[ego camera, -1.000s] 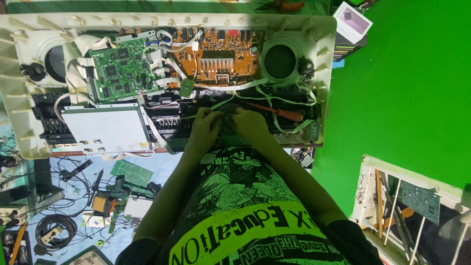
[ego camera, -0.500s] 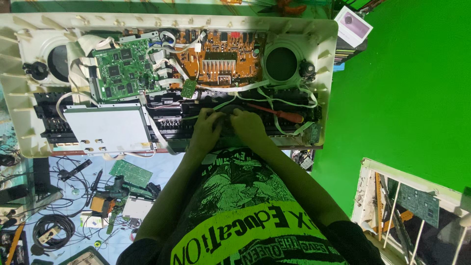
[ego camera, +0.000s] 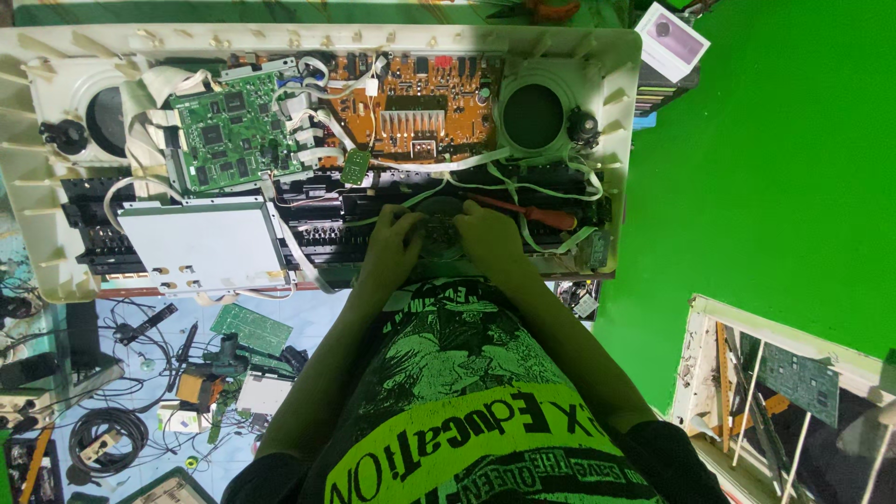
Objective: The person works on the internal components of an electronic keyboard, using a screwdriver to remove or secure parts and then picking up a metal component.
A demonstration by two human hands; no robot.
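A large cream plastic casing (ego camera: 37, 187), opened up with its insides facing the ceiling, fills the top of the scene against a bright green backdrop (ego camera: 775, 187). Inside it, a flat grey metal plate (ego camera: 201, 245) sits at the left, a green circuit board (ego camera: 233, 135) lies above that, and an orange-brown circuit board (ego camera: 411, 107) occupies the middle, flanked by a round black speaker cone (ego camera: 534, 117) at the right. White ribbon cables (ego camera: 149, 103) loop across the left side.

The person, in a black shirt with green print, leans over the casing's near edge with both hands together. The left hand (ego camera: 397, 245) and right hand (ego camera: 485, 238) curl their fingers around a small round grey part (ego camera: 443, 229) lying between them in the dark central channel (how firmly it is gripped cannot be told). A red-handled screwdriver (ego camera: 527, 213) rests just to the right of the right hand.

Below, a pale blue desk (ego camera: 308, 322) carries a loose green board (ego camera: 250, 329), a coil of black cable (ego camera: 107, 434) and small tools.
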